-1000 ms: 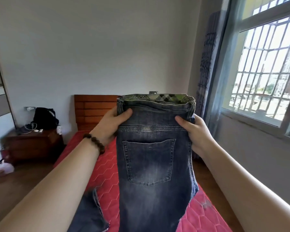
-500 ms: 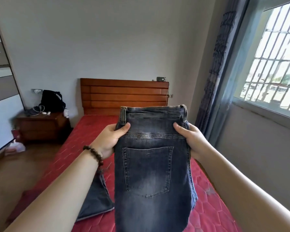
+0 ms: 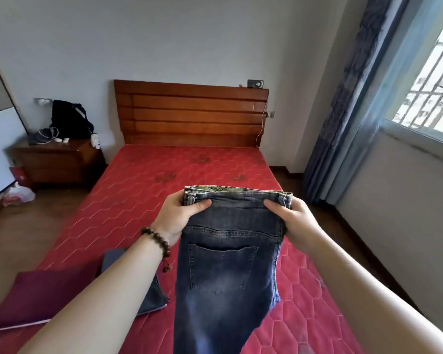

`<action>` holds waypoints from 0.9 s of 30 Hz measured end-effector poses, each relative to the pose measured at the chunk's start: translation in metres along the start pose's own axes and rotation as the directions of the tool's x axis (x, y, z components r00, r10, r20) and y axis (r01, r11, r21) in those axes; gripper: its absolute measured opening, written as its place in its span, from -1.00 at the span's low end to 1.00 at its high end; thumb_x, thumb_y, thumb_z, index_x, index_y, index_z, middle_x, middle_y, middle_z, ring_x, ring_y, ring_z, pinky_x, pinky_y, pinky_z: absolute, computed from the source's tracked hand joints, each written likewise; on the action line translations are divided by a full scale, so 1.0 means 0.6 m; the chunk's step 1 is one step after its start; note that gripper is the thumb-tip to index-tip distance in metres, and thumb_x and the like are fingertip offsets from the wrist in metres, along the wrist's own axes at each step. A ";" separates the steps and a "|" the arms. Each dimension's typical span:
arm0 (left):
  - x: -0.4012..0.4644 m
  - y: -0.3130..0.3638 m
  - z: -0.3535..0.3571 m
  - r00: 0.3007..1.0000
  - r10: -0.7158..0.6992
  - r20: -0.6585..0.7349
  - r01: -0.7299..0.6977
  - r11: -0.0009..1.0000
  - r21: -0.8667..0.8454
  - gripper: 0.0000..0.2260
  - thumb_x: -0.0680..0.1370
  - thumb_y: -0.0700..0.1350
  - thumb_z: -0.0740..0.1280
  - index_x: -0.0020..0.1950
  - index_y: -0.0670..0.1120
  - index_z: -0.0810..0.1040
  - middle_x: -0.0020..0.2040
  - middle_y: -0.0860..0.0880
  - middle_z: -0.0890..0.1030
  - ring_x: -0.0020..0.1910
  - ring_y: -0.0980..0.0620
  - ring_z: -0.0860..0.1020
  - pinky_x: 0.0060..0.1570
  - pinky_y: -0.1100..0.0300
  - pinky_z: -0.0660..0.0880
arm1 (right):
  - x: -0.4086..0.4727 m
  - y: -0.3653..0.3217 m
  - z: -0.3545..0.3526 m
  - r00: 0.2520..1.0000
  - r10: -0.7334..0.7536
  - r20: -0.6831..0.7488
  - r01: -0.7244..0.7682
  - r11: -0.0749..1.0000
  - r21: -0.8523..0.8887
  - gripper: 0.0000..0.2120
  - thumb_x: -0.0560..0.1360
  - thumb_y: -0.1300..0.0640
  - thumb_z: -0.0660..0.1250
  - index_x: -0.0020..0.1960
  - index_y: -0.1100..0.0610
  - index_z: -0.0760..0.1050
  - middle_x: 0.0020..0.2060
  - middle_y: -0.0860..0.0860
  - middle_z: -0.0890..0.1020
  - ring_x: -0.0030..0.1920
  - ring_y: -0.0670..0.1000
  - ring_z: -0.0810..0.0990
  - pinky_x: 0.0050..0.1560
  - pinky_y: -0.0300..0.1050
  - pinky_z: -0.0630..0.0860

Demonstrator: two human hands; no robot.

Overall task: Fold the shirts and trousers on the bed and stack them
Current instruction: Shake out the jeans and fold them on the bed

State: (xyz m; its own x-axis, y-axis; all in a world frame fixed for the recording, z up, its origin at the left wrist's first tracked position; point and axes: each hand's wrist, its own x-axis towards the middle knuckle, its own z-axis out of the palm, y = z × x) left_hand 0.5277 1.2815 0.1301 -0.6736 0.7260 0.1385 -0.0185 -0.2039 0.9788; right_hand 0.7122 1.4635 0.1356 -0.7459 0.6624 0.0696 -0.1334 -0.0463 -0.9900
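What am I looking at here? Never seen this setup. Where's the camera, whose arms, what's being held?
There is no machine: a person wears one wide-angle camera on the head, which looks forward and down, so both bare arms reach into the picture from below. That is the only view.

The left hand, with a bead bracelet on its wrist, and the right hand each grip one side of the waistband of a pair of jeans. The jeans hang in the air with the back pocket facing the camera.

Below them is a bed with a red quilted cover. On its near left lie a dark red garment and a grey garment, both flat and apparently folded. Beyond are a wooden headboard, a bedside cabinet and a window.
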 end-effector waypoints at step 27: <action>0.519 -0.465 -0.126 0.904 0.340 -0.259 -0.048 0.683 0.729 -0.56 0.44 0.28 0.24 -0.12 -0.12 0.42 -0.46 0.04 0.45 -0.51 0.11 0.42 -0.54 0.22 0.31 | 0.580 0.448 0.013 0.901 -0.346 -0.262 0.079 0.725 -0.684 -0.69 0.56 -0.04 0.28 -0.19 0.10 0.24 -0.51 -0.09 0.42 -0.51 -0.07 0.32 -0.43 -0.06 0.34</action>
State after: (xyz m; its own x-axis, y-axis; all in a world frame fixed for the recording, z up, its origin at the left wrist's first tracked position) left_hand 0.2673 1.5152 -0.1113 -0.8066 0.4165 0.4194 0.5584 0.3044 0.7717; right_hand 0.4117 1.6754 -0.1051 -0.4550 0.8088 0.3726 0.2910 0.5305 -0.7962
